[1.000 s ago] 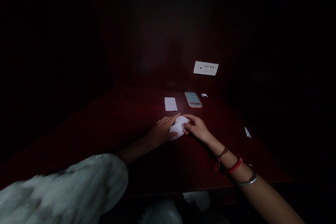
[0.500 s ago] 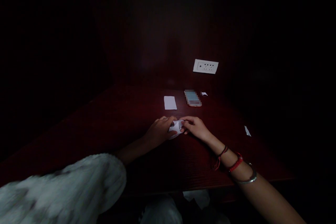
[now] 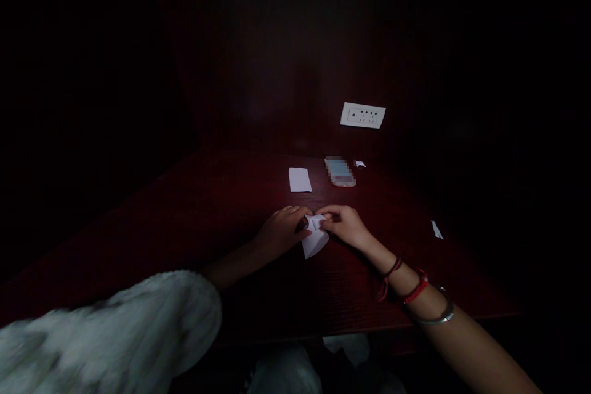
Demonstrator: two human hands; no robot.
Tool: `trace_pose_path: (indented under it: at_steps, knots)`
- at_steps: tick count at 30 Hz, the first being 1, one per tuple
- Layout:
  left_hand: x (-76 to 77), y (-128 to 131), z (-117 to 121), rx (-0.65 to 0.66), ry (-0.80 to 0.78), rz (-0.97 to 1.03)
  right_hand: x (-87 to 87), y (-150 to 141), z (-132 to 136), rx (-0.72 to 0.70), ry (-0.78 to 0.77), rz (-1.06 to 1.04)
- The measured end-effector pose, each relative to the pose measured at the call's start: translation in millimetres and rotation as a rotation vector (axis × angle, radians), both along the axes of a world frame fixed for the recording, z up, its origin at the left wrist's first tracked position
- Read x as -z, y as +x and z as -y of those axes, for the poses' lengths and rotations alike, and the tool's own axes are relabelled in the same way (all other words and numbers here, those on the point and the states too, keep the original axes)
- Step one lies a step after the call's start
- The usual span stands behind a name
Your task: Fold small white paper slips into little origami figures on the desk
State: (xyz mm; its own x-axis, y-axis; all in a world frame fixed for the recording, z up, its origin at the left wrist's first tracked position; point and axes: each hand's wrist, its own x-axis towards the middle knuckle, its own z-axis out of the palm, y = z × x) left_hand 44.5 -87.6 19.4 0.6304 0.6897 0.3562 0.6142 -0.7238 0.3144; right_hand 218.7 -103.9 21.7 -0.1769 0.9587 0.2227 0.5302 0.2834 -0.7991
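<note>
Between my two hands is a small piece of white folded paper (image 3: 313,244), held just above or on the dark red table (image 3: 221,197); I cannot tell which. My left hand (image 3: 287,228) grips its left side, thumb in front and fingers behind. On the right side, my right hand (image 3: 344,224) pinches the paper's upper edge between thumb and fingers. The paper shows creases near the top and a pointed lower corner. Part of it is hidden behind my fingers.
Beyond my hands lies a white rectangle of paper (image 3: 300,180), with a phone (image 3: 340,172) to its right. Paper scraps lie behind the phone (image 3: 361,164) and at the far right (image 3: 436,229). A white socket panel (image 3: 362,116) is on the back wall.
The folded paper has turned and opened out in my hands, so its lower part now hangs lower as a pointed flap. Both hands stay nearly in place.
</note>
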Motion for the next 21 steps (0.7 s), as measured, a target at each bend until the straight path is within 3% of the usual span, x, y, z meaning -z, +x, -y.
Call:
trace_pose_path:
  at_steps: [4,9,15,21]
  knots:
    - [-1.4,-0.6,1.9,0.002,0.01,-0.023,-5.0,1.3,2.6,0.011,0.088,0.099]
    - [-1.8,-1.7,4.0,0.022,-0.008,-0.055,-3.8,4.3,1.3,-0.015,0.073,0.118]
    - [-5.4,-2.2,7.8,0.03,-0.011,-0.078,-0.2,3.2,-0.2,-0.124,-0.066,-0.061]
    - [-3.5,-0.4,7.6,0.041,-0.091,-0.04,10.4,3.7,-4.1,-0.024,-0.204,-0.123]
